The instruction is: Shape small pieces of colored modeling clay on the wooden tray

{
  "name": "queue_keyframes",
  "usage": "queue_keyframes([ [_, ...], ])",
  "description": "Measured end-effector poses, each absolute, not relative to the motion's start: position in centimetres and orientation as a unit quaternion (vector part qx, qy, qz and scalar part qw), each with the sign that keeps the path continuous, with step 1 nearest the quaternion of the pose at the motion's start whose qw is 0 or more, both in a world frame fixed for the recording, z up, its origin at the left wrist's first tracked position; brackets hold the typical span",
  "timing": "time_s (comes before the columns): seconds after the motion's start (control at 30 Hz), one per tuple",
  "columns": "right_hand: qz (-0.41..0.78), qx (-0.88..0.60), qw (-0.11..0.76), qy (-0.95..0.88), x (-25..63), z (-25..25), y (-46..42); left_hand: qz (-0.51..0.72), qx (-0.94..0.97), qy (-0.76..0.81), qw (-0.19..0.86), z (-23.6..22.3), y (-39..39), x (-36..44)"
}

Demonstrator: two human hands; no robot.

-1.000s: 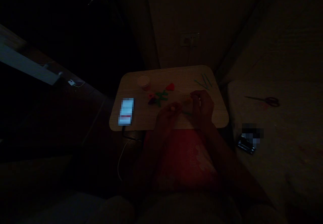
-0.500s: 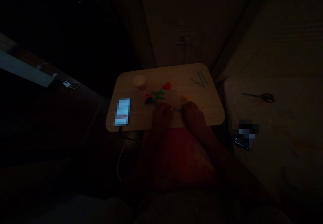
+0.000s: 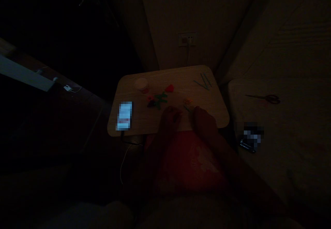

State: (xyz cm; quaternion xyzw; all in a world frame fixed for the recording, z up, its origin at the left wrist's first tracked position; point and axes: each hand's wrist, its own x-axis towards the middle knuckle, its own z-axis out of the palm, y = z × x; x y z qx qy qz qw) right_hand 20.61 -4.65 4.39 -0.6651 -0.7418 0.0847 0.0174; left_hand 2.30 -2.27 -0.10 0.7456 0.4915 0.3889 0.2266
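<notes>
The light is very dim. My right hand (image 3: 205,120) is closed at the near right of the small wooden table, gripping a thin green stick (image 3: 186,109) whose end points up and left. My left hand (image 3: 170,118) rests beside it with curled fingers, apart from the stick; anything inside them is hidden. Just beyond the hands lies a small orange-yellow piece (image 3: 188,101). Left of it are several short green pieces (image 3: 161,97), a dark lump (image 3: 151,103), a small red-orange piece (image 3: 150,98) and a bright red piece (image 3: 169,88).
On the wooden table (image 3: 178,75) stand a round pale-lidded tub (image 3: 141,83) and a lit phone (image 3: 124,116) with a cable. Several thin sticks (image 3: 205,82) lie at the back right. Scissors (image 3: 269,99) and a dark device (image 3: 248,144) rest on the pale surface to the right.
My hands have moved apart, the right one shifting rightward. The green stick, earlier spanning between both hands, now slants out from my right hand only. The view has shifted slightly.
</notes>
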Motion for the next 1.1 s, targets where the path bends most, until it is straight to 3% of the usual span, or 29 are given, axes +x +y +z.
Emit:
queue_keyframes([
  [0.5, 0.129, -0.591, 0.117, -0.788, 19.0, 2.1, -6.0, 0.420, 0.706, 0.495, 0.281, 0.2, -1.9, 2.8],
  [1.1, 0.173, -0.558, 0.169, -0.794, 19.4, 2.1, -5.1, 0.419, 0.711, 0.496, 0.272, -0.2, -1.4, 2.5],
])
